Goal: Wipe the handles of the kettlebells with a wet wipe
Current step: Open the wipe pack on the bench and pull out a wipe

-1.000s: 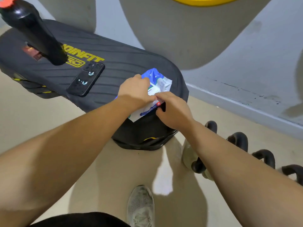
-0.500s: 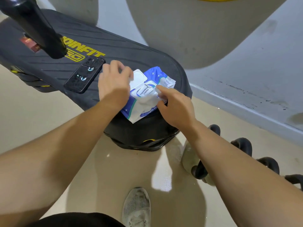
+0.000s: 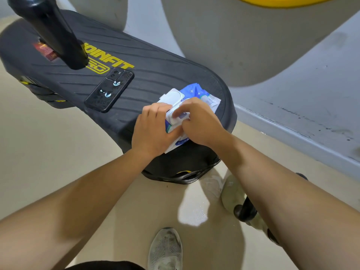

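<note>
Item: wet wipe pack, blue and white, lying flat at the near right end of the black ribbed platform. Its white flip lid stands folded back toward the far left, so the dispensing opening faces up, directly under our fingers. We judge the pack's long axis to run from the near edge of the platform toward the wall.

Left hand: pressed against the pack's left side, fingers curled on its edge, steadying it. It carries nothing else.

Right hand: on top of the pack, index finger and thumb pinched together at the opening. We cannot tell whether a wipe is already caught between them. This is the hand placed to draw one out, and we judge the pull should go upward while the left hand holds the pack down.

Kettlebell: 1 visible on the floor, below and right of the platform, largely hidden by our right forearm. Its dark handle is unwiped so far, by our reading.

Also present: a phone lying on the platform, well left of the pack.
</note>
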### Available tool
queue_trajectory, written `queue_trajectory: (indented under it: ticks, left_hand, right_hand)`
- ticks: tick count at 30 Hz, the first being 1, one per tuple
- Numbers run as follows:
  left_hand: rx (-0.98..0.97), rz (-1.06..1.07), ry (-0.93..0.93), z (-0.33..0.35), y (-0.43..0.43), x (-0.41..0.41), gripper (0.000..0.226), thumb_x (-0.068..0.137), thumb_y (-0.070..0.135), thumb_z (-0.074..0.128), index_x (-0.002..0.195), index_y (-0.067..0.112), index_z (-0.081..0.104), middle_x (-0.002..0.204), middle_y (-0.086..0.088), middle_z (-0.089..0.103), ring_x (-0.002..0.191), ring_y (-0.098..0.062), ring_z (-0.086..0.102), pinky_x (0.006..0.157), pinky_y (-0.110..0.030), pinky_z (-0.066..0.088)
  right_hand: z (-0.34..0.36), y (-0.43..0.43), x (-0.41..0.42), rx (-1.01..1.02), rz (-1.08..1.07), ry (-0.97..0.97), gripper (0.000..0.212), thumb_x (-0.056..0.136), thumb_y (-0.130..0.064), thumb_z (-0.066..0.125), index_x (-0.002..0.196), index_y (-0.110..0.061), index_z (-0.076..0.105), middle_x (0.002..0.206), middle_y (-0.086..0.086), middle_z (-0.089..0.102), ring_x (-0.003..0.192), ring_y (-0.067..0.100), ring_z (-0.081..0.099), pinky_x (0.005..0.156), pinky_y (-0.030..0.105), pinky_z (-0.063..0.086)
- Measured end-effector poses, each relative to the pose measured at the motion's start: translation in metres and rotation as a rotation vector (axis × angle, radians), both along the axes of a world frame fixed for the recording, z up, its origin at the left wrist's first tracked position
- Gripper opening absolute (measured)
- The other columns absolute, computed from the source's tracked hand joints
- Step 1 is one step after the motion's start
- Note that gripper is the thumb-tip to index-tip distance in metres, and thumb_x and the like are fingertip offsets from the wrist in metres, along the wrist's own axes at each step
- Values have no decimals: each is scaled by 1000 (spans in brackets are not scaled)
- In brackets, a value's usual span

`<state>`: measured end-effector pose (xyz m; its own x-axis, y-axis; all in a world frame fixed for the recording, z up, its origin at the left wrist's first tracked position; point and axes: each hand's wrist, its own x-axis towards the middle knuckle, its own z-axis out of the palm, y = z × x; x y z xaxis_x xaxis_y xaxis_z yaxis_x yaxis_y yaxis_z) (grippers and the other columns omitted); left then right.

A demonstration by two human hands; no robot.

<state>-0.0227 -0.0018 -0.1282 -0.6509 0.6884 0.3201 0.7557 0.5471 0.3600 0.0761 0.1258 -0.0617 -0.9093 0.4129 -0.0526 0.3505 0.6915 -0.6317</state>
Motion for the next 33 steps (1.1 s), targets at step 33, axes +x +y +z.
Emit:
queue_trajectory:
  ticks: [33]
  left_hand:
    - [124,82,-50,8,-4,12,74,70,70,73,120,18,56,125,-1,59,113,-20,51,92,-31,47]
  right_hand:
    - [13,23,-61,132,-23,-547,28,87,-9,65,67,-12,45,64,5,45,54,18,41,48,26,33]
